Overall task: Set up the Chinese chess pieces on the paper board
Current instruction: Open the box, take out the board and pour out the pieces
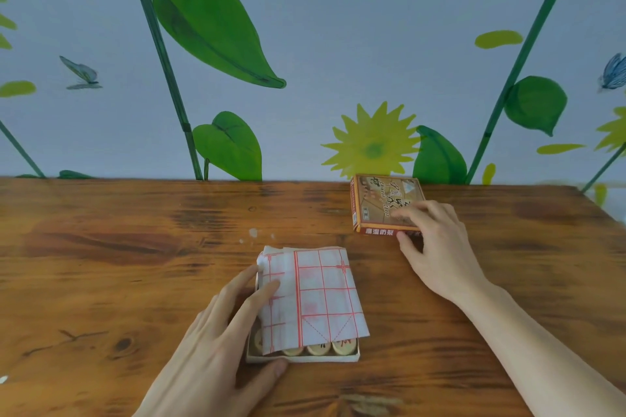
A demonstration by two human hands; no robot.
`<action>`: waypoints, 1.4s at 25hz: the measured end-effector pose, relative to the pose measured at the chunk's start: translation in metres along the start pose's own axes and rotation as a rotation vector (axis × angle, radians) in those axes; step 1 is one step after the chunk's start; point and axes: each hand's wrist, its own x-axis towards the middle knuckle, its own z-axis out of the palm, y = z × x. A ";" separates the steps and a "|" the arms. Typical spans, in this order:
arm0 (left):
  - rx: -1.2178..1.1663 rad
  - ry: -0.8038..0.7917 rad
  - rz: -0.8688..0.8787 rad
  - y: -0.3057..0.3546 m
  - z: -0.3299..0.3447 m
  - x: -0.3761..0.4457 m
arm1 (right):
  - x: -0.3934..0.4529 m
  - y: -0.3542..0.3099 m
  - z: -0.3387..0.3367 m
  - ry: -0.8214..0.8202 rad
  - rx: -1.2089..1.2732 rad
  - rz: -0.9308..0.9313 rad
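A shallow open box (305, 358) of round wooden chess pieces (318, 348) sits near the table's front middle. The folded paper board (321, 294), white with a red grid, lies on top and hides most pieces. My left hand (220, 338) holds the box's left side, fingers on the paper's left edge and thumb at the front rim. Further back on the right lies the box lid (376, 203), brown with printed characters. My right hand (437, 247) grips its near right corner, fingers on top and thumb on the front edge.
The wooden table (118, 264) stretches wide to the left and right of the box. Its back edge meets a blue wall painted with green leaves and a yellow flower (372, 145). A few small white specks (253, 232) lie behind the paper.
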 end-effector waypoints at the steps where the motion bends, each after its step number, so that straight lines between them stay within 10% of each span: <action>1: 0.004 0.002 0.002 0.000 0.000 0.000 | -0.001 -0.003 -0.002 0.033 0.009 0.001; 5: -0.041 -0.021 -0.039 0.004 -0.002 -0.003 | -0.044 -0.047 -0.012 0.202 0.278 -0.084; 11: -0.037 0.015 0.002 0.007 -0.003 -0.004 | -0.083 -0.092 0.002 -0.190 0.464 0.035; 23: 0.008 -0.009 0.055 0.007 -0.005 -0.002 | -0.038 -0.056 -0.012 0.116 0.846 0.245; 35: 0.010 0.004 0.050 0.003 -0.001 -0.001 | 0.054 0.002 -0.009 0.073 0.293 0.313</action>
